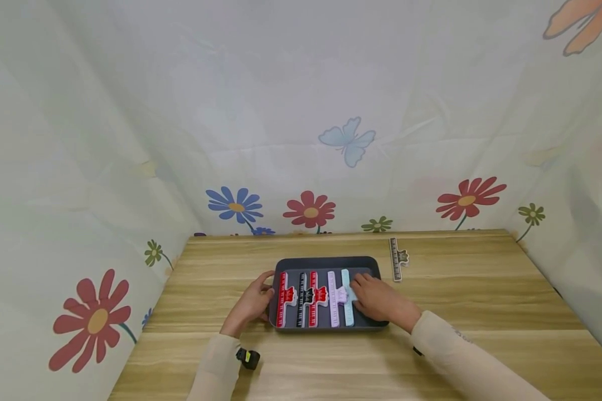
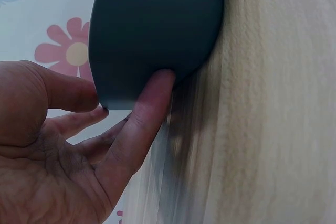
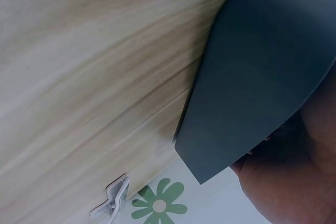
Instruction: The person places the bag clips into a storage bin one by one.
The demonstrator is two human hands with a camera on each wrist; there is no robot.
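Observation:
A dark grey tray (image 1: 326, 329) sits on the wooden table. My left hand (image 1: 253, 301) holds its left end; in the left wrist view one finger lies against the outer wall and others touch the rim. Inside, upright side by side, lie flat clips with piano-key strips: a red clip (image 1: 281, 301), a black clip (image 1: 301, 301), another red clip (image 1: 313, 301), a lilac clip (image 1: 333, 301) and a light blue clip (image 1: 348, 301). My right hand (image 1: 378, 298) reaches over the tray's right side, fingers bent at the light blue clip's handle, partly hiding it.
One more black piano-key clip (image 1: 396, 260) lies on the table (image 1: 481, 289), behind and right of the tray. A white curtain (image 1: 281, 111) printed with flowers and a butterfly hangs around the table's back and sides.

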